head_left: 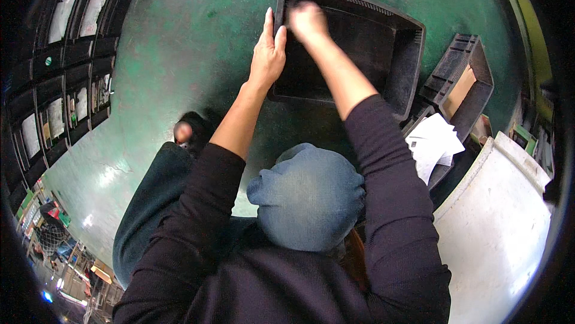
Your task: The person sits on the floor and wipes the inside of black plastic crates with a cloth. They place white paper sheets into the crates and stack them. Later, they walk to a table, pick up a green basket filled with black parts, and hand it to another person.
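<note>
A black plastic crate (359,99) lies on the green floor in front of me, its hollow side facing up. My left hand (269,57) rests against its left wall, fingers stretched out and thumb apart. Inside the crate, near the far left corner, my right hand (308,21) is closed and smeared by motion. Something dark shows at its fingers, too blurred to name.
To the right stand more black crates (455,66), one with a brown cardboard piece (460,91). White papers (432,141) lie beside a pale board (488,222). Stacked black crates (63,60) line the left side. My foot (193,132) is left of centre.
</note>
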A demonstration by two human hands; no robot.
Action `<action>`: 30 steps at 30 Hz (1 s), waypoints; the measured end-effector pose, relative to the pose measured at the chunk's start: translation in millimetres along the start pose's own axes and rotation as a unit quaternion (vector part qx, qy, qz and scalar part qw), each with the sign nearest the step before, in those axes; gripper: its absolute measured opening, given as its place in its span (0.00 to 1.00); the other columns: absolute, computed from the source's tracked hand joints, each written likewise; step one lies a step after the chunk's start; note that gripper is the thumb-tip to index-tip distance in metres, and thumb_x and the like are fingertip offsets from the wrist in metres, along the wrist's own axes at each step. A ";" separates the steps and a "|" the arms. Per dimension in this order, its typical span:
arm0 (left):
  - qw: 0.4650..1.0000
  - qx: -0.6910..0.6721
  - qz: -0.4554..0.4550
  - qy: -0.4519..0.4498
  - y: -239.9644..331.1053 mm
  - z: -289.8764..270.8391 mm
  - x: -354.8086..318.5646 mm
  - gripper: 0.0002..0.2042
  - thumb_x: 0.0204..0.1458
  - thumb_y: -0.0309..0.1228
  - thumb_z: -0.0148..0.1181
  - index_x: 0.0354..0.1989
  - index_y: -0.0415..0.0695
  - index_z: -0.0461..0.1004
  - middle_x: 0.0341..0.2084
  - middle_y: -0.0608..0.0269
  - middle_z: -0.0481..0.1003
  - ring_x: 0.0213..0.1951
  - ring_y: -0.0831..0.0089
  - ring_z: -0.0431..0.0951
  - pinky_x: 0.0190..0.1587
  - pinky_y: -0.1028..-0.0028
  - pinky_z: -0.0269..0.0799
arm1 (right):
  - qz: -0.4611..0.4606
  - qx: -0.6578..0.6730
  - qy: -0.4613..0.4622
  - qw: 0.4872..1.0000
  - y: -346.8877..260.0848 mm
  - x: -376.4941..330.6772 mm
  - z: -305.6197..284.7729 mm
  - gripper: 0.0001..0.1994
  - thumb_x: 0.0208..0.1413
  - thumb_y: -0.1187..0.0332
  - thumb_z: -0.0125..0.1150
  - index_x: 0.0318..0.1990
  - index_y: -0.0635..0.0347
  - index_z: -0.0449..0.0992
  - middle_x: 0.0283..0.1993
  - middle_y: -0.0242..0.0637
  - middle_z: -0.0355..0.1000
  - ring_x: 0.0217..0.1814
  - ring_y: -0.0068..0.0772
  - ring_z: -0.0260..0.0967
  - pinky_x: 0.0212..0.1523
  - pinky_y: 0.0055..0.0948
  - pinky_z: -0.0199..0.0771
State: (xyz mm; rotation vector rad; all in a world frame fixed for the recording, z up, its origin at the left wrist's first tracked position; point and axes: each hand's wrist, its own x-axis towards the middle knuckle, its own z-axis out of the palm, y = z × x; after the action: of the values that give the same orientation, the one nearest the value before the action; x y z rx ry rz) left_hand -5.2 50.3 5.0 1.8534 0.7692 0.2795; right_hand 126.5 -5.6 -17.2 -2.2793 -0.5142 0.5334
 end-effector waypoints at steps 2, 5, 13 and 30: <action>0.998 0.019 0.009 0.066 -2.6 8.2 0.6 0.29 0.58 0.44 0.45 0.66 0.47 0.48 0.47 0.40 0.67 0.48 0.44 0.68 0.51 0.60 0.64 | 0.046 0.026 -0.042 0.998 -5.6 -25.5 19.5 0.19 0.52 0.62 0.48 0.44 0.69 0.69 0.37 0.62 0.71 0.43 0.64 0.68 0.45 0.50 0.69; 0.990 0.100 0.011 0.099 5.3 10.7 8.2 0.31 0.54 0.41 0.53 0.66 0.51 0.50 0.37 0.44 0.68 0.38 0.48 0.72 0.42 0.58 0.68 | 0.077 -0.231 -0.385 0.890 -0.8 -70.9 20.0 0.17 0.58 0.62 0.41 0.49 0.58 0.73 0.51 0.51 0.69 0.55 0.49 0.67 0.54 0.43 0.67; 0.987 0.141 -0.025 0.067 18.9 13.2 4.7 0.34 0.53 0.33 0.52 0.67 0.58 0.43 0.36 0.45 0.66 0.36 0.49 0.73 0.41 0.57 0.69 | 0.221 -0.496 -0.284 0.790 76.8 -90.4 -151.8 0.14 0.52 0.63 0.51 0.44 0.51 0.77 0.47 0.46 0.73 0.50 0.47 0.71 0.50 0.41 0.70; 0.985 0.162 -0.057 0.008 29.4 16.4 12.6 0.33 0.54 0.32 0.50 0.67 0.64 0.43 0.36 0.45 0.65 0.37 0.49 0.73 0.42 0.56 0.69 | 0.141 -0.430 -0.327 0.830 84.4 -113.6 -173.5 0.16 0.50 0.60 0.51 0.43 0.53 0.77 0.43 0.48 0.73 0.45 0.48 0.72 0.45 0.44 0.72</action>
State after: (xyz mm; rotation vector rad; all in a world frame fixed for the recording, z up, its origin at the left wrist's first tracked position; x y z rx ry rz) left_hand 24.1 39.1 22.5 2.1018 0.9734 0.0991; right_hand 137.9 -215.8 59.3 -3.0188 -0.8831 1.5124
